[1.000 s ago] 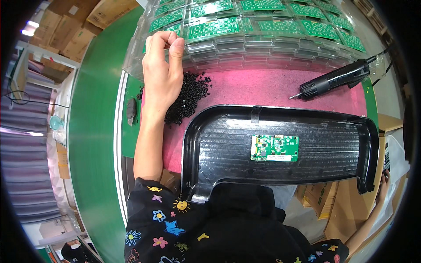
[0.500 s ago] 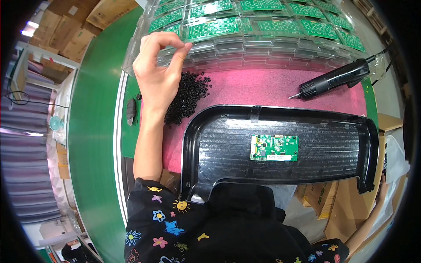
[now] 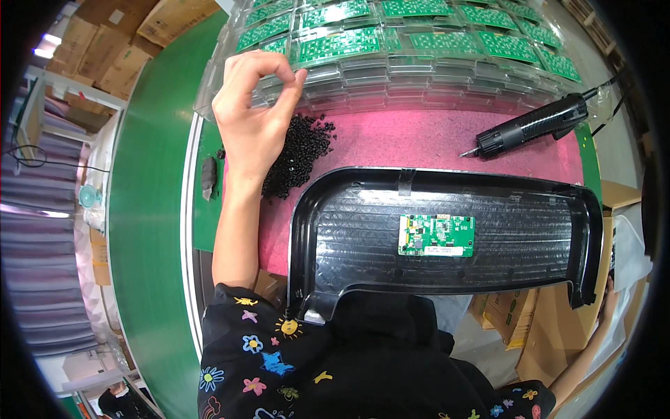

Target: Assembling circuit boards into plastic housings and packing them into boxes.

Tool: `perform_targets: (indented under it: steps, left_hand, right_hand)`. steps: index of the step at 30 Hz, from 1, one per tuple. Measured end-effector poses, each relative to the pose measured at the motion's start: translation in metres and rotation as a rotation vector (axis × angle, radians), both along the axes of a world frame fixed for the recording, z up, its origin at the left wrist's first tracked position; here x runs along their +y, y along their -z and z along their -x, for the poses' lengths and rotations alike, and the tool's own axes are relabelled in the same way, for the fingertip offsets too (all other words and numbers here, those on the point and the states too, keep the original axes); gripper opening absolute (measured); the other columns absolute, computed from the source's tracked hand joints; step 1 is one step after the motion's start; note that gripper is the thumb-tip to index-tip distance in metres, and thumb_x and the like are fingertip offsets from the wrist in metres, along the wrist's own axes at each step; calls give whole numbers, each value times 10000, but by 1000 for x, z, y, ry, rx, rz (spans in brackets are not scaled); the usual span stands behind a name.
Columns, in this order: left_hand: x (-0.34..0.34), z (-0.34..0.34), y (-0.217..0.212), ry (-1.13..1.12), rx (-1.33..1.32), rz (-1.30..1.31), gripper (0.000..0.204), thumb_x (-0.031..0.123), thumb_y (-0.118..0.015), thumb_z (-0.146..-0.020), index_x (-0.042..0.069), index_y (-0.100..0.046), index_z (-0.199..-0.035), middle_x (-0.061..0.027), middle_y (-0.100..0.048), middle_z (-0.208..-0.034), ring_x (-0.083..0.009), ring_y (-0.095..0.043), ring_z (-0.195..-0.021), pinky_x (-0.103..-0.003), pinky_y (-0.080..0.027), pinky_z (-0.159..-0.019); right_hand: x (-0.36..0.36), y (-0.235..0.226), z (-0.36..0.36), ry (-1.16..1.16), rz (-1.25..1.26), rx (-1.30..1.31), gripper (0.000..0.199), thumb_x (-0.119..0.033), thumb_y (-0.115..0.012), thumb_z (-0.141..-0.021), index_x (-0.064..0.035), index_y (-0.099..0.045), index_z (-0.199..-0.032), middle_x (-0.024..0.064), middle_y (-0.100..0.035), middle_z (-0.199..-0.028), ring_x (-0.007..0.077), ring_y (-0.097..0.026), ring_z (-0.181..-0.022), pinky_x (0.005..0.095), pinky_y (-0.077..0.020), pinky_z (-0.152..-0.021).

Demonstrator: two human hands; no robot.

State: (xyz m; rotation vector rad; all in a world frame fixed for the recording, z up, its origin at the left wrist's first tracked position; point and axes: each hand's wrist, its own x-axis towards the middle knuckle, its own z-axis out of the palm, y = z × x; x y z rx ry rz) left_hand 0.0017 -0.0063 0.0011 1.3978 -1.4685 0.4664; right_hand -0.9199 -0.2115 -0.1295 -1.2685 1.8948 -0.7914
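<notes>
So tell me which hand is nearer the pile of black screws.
Left. The left hand hovers right above the pile of black screws with fingers pinched; the right hand is far off, at the black housing's right end.

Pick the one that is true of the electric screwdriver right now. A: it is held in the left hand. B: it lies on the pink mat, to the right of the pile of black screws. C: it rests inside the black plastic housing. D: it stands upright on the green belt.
B: the electric screwdriver lies on the pink mat, well right of the black screws, with no hand on it.

right hand [image 3: 608, 299] mostly hidden behind black housing [image 3: 447, 237]
</notes>
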Motion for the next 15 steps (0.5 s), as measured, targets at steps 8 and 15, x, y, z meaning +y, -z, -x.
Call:
perform_targets:
  steps: [8,15]
  left_hand:
    - [2,-3,0,12,-54,1,177,-75,-717,-697,27,-610,-794,-44,-662,-796,-206,-605,-818,-322,-486,-784]
    - [0,-1,2,17,17,-11,158,-61,-720,-730,19,-599,-793,-55,-645,-795,-189,-592,-794,-304,-488,-757]
  right_hand:
    - [-1,-1,-1,-37,-18,19,551,-343,-597,-967,-25,-496,-1405,107,-540,-1394,233,-522,-1240,349,-381,-1051]
    - [1,-9,-8,-91,-69,22,544,-340,-587,-972,-18,-498,-1402,118,-540,-1393,234,-522,-1239,348,-379,-1055]
